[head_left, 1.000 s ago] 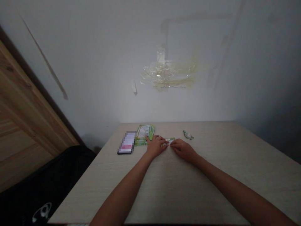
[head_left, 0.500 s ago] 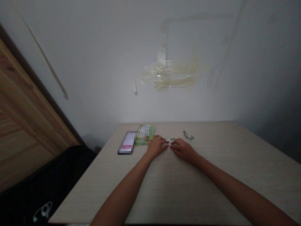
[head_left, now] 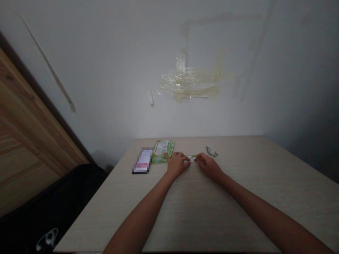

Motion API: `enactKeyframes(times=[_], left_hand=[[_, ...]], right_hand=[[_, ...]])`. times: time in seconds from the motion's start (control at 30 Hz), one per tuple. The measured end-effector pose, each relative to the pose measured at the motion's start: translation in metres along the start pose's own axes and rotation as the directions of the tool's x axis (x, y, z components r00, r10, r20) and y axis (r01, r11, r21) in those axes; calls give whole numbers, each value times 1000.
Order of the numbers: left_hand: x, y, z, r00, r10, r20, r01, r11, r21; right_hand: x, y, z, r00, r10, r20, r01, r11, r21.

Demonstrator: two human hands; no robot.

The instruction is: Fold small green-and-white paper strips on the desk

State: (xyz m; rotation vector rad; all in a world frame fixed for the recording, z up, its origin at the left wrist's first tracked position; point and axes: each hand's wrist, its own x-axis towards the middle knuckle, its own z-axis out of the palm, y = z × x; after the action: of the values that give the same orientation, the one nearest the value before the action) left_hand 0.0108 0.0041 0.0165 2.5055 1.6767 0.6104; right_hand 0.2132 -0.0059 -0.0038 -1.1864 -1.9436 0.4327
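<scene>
Between my hands a small, flat green-and-white printed paper lies on the table, partly covered by fingers. My left hand is closed on its left end, with thumb and forefinger pressed at the edge. At the right end, my right hand pinches the paper with bent fingers. Beside my left hand lies a stack of green-and-white printed packets or sheets. Beyond my right hand rests a small crumpled, folded green-and-white piece.
A phone with a blurred-out screen lies at the left of the pale wooden table. Behind stands a wall with clear tape. A black bag and wooden boards are at the left.
My right hand has shifted slightly to the right, widening the space between my hands, and more of the paper shows. The stack, phone and crumpled piece stay put.
</scene>
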Motion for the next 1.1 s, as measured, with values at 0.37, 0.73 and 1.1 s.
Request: enactKeyframes(times=[0.37,0.73,1.1], left_hand=[[1,5,1,999,-49,-16,49,999,-22],[2,3,5,998,-55,-34,54,998,-37],[2,4,4,998,-56,-22,55,998,-41]], right_hand=[[-2,-11,-1,997,3,77,7,991,-133],[0,-9,6,999,-9,-34,-10,865,-502],[3,-15,1,991,94,-97,-134,764,-631]])
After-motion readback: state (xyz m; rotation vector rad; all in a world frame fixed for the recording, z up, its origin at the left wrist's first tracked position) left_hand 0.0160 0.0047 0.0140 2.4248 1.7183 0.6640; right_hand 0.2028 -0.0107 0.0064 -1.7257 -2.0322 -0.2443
